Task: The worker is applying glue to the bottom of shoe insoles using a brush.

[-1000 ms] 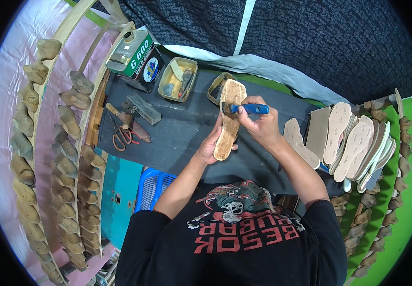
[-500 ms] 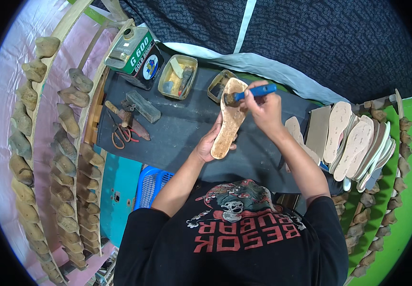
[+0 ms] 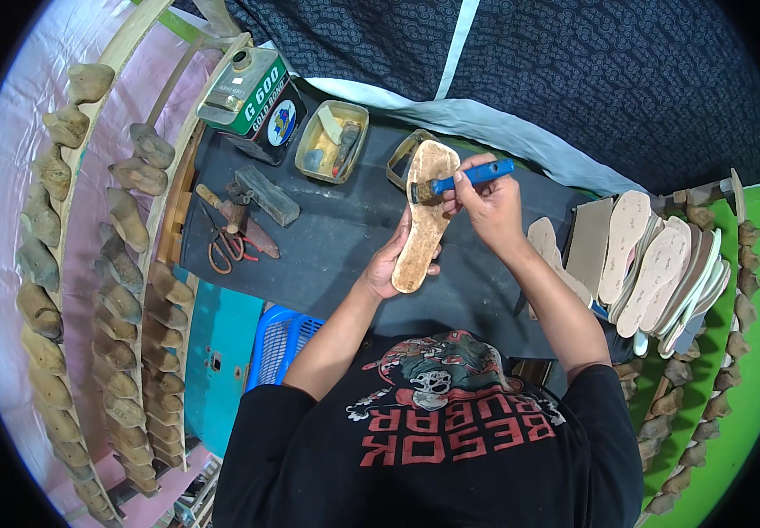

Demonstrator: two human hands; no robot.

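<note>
My left hand (image 3: 387,264) grips a tan shoe sole (image 3: 418,248) from its left side, near the narrow end, and holds it up above the dark table. Part of the fingers is hidden behind the sole. In my right hand (image 3: 491,208) is a brush with a blue handle (image 3: 478,172), pinched between thumb and fingers. The brush's dark bristles (image 3: 422,192) press on the sole's face in its wider upper half. Behind the sole stands a small open tin (image 3: 400,164), partly covered by it.
A cut-open container with tools (image 3: 354,113) and a green-and-black can (image 3: 257,106) stand at the back left. Scissors (image 3: 220,255), a hammer (image 3: 237,216) and a grey block (image 3: 267,195) lie left. Insoles (image 3: 624,242) pile up right. Shoe lasts (image 3: 41,312) line racks on both sides.
The brush has moved slightly down the sole, and my right hand has lowered with it. My left hand still holds the sole in nearly the same place.
</note>
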